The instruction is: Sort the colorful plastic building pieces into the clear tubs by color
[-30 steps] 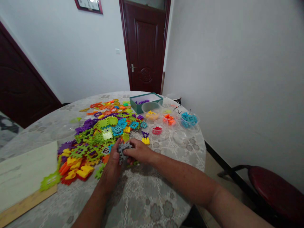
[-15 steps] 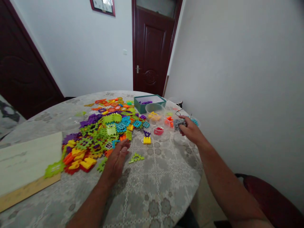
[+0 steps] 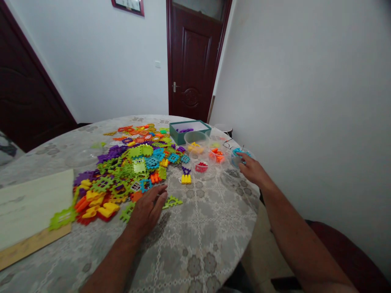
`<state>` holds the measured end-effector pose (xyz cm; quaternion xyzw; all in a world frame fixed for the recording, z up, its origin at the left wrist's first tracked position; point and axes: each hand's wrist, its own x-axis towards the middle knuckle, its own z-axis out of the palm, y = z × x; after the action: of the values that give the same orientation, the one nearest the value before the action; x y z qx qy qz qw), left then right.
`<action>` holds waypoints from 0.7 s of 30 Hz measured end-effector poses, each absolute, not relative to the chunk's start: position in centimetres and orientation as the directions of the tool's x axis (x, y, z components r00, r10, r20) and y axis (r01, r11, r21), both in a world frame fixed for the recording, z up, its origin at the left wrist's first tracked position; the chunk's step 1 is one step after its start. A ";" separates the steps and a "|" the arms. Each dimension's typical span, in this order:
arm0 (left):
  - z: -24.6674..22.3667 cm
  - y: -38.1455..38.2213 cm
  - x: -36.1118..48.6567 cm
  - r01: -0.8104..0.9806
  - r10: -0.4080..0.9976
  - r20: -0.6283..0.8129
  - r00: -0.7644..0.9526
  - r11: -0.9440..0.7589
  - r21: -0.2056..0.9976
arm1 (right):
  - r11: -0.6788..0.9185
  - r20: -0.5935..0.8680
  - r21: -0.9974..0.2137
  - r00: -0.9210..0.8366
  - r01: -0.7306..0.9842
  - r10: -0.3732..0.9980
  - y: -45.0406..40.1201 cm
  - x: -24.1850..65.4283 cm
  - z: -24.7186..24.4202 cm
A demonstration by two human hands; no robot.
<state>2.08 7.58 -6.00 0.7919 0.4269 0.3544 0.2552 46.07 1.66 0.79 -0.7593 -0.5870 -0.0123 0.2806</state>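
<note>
My left hand (image 3: 149, 207) is open beside the pile of plastic building pieces (image 3: 122, 175), fingers stretched forward. Just right of it lies a green triangular piece (image 3: 172, 202), partly hidden by the fingers. My right hand (image 3: 253, 170) reaches over the table's right side, thumb and index finger apart, no piece visible between them. Its index fingertip is at the blue pieces (image 3: 237, 151) in a clear tub; whether it touches them I cannot tell. A clear bowl (image 3: 229, 176) stands left of this hand.
Clear tubs hold yellow pieces (image 3: 195, 147), orange pieces (image 3: 216, 155) and red pieces (image 3: 201, 167). Behind them stands a green box (image 3: 180, 137) with purple pieces inside. A yellow piece (image 3: 186, 179) lies mid-table. At left is a pale board (image 3: 33, 207); a dark red chair (image 3: 342, 248) stands right.
The grey pieces held by my right hand have left its fingers. That hand has shifted slightly right towards the blue pieces. My left hand stays near the green triangular piece, now covering part of it.
</note>
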 end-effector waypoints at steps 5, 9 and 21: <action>-6.8 7.4 1.9 0.523 0.767 0.436 0.470 -0.640 0.562 | -0.104 0.487 -0.397 0.305 0.912 0.819 1.3 45.1 1.5; -6.7 6.8 1.9 0.500 0.670 0.430 0.605 -0.740 0.450 | -0.002 0.569 -0.385 0.239 0.923 0.787 0.8 41.5 2.2; -6.3 6.5 2.5 0.609 0.674 0.320 0.666 -0.739 0.290 | 0.180 0.131 -0.298 -0.146 0.938 0.981 7.1 26.9 -4.2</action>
<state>2.49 6.46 -6.29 0.9092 0.3527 0.2068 0.0790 26.92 7.06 -4.16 -0.6364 -0.7536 0.0725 0.1479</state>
